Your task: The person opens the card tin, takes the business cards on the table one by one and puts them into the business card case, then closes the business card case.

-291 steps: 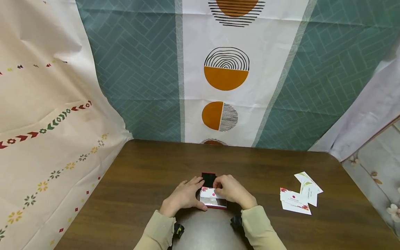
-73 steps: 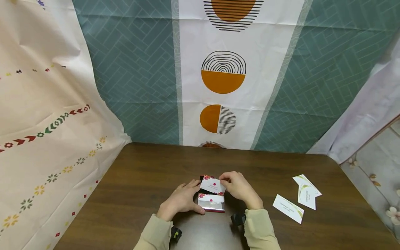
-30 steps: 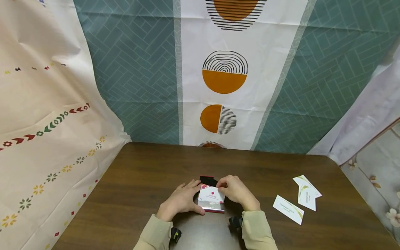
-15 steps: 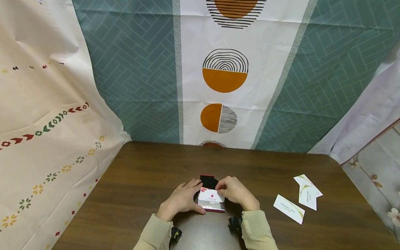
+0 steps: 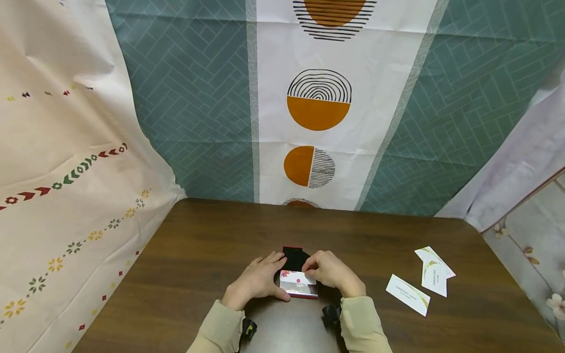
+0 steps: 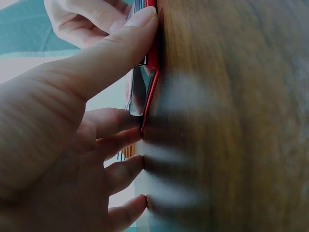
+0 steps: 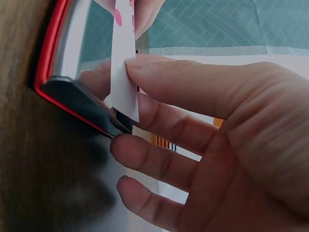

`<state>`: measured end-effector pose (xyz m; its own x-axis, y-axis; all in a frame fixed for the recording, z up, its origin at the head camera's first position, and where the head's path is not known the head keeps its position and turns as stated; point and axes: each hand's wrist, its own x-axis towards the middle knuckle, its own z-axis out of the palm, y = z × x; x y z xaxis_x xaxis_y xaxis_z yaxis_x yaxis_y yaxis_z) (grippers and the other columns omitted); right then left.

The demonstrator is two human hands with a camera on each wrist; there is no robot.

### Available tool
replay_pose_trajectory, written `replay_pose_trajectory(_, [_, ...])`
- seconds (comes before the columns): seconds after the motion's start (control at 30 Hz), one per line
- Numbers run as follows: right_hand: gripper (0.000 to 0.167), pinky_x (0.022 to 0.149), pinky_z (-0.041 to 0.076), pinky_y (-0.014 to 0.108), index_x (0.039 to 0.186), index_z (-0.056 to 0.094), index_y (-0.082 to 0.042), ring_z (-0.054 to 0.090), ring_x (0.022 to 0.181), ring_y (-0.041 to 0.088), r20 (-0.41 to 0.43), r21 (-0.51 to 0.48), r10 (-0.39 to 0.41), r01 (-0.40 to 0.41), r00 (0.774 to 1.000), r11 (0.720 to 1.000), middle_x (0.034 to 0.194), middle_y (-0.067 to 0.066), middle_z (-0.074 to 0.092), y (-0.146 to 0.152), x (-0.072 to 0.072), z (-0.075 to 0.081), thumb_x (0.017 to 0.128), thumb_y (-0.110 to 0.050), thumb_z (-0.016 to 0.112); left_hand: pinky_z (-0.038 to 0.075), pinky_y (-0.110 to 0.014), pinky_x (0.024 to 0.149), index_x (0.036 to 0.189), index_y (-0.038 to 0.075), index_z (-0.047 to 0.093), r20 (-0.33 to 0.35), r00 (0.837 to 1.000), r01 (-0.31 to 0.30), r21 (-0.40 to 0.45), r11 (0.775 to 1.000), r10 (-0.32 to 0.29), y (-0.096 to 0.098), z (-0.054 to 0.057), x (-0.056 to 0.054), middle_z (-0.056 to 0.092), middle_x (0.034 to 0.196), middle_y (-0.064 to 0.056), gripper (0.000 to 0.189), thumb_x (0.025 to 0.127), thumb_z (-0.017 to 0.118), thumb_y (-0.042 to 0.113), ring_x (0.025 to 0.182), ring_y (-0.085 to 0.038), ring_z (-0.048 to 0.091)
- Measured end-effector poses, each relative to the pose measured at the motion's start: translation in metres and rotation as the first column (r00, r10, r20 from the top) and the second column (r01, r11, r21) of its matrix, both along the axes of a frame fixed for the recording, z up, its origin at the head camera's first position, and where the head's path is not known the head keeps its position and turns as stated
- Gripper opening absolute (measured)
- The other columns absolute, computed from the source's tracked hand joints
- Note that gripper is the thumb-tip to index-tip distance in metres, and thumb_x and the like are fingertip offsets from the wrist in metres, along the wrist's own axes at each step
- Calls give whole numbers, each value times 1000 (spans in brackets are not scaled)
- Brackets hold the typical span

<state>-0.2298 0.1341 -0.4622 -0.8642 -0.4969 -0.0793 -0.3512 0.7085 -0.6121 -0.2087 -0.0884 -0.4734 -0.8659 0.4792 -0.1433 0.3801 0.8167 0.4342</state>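
A business card case (image 5: 303, 296) with red edges, a dark inside and a shiny metal front lies on the table, its black lid (image 5: 293, 257) folded open away from me. My left hand (image 5: 256, 282) holds the case at its left side, the thumb (image 6: 140, 19) on the near edge and fingertips by the far left corner. My right hand (image 5: 331, 272) pinches a white business card (image 5: 291, 277) with red flowers between thumb and forefinger. The card's lower part is behind the metal front; the right wrist view shows its edge (image 7: 124, 77) between the fingers.
To the right on the brown table (image 5: 212, 235) lie a white-and-green business card (image 5: 408, 294) and two overlapping ones, the nearer card (image 5: 434, 278) covering part of the farther card (image 5: 430, 255). Patterned cloth (image 5: 212, 98) hangs behind the table.
The red-flowered cards at right have left the table, baring a green-edged one. The pinched card has gone from over the lid down toward me into the case. The left hand stays.
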Motion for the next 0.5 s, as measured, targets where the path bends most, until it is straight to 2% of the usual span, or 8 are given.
replay_pose_trajectory(0.5, [14, 60, 48, 28, 79, 75, -14, 51, 68, 13, -23, 2, -6, 6, 1000, 1000, 75, -8, 61, -1, 0, -2, 85, -3, 72, 21, -54, 114, 148, 7, 43, -3, 1000, 2, -4, 1000, -2, 1, -1, 0, 35, 155, -8, 99, 71, 81, 56, 145, -28, 25])
